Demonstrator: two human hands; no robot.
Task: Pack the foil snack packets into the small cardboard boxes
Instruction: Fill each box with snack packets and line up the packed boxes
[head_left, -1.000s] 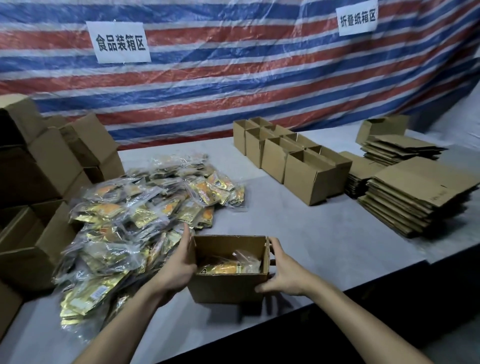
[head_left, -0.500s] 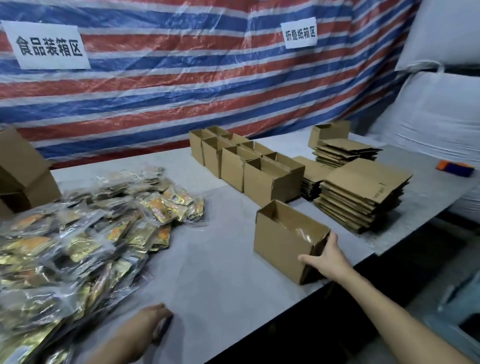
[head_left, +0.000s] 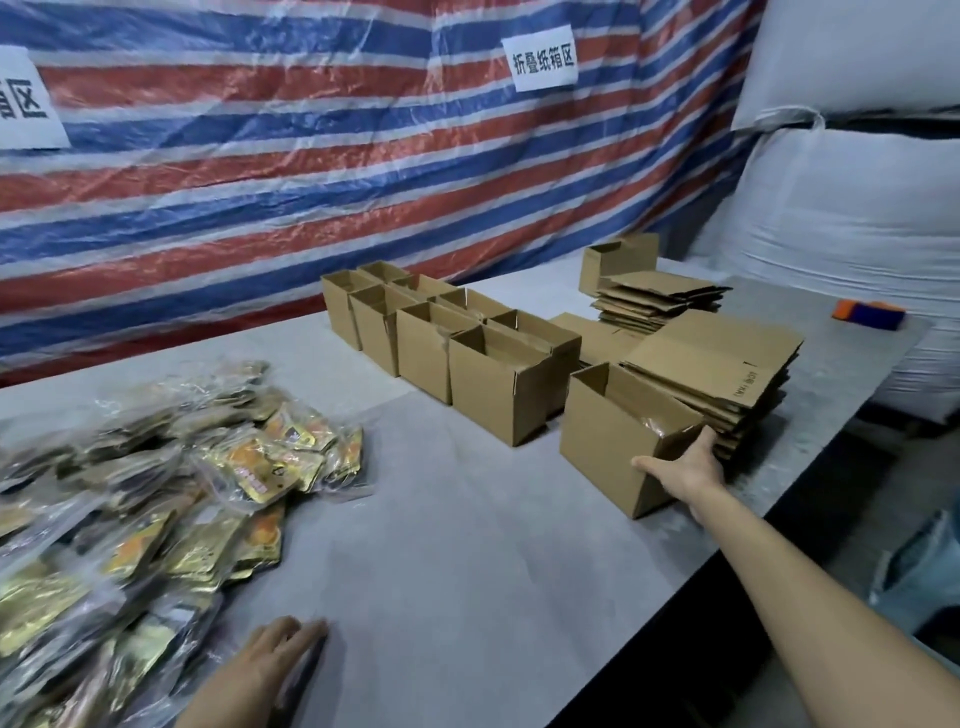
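Note:
A small open cardboard box (head_left: 608, 436) with foil packets just visible inside stands on the grey table (head_left: 467, 545), at the near end of a row of open empty boxes (head_left: 493, 395). My right hand (head_left: 685, 470) grips its near right corner, thumb along the front wall and fingers over the rim. A big heap of foil snack packets (head_left: 156, 493) in clear bags covers the table's left side. My left hand (head_left: 283, 649) lies flat on the table beside the heap, fingers straight, holding nothing.
Stacks of flattened cardboard (head_left: 722, 369) sit right behind the held box, with another stack (head_left: 654, 301) farther back. An orange and blue object (head_left: 867, 314) lies at the far right. A striped tarp hangs behind. White sacks (head_left: 857, 218) stand at the right.
The filled box went from in front of me to the right, up against the row of empty boxes. My left hand let go of it and now rests on the table.

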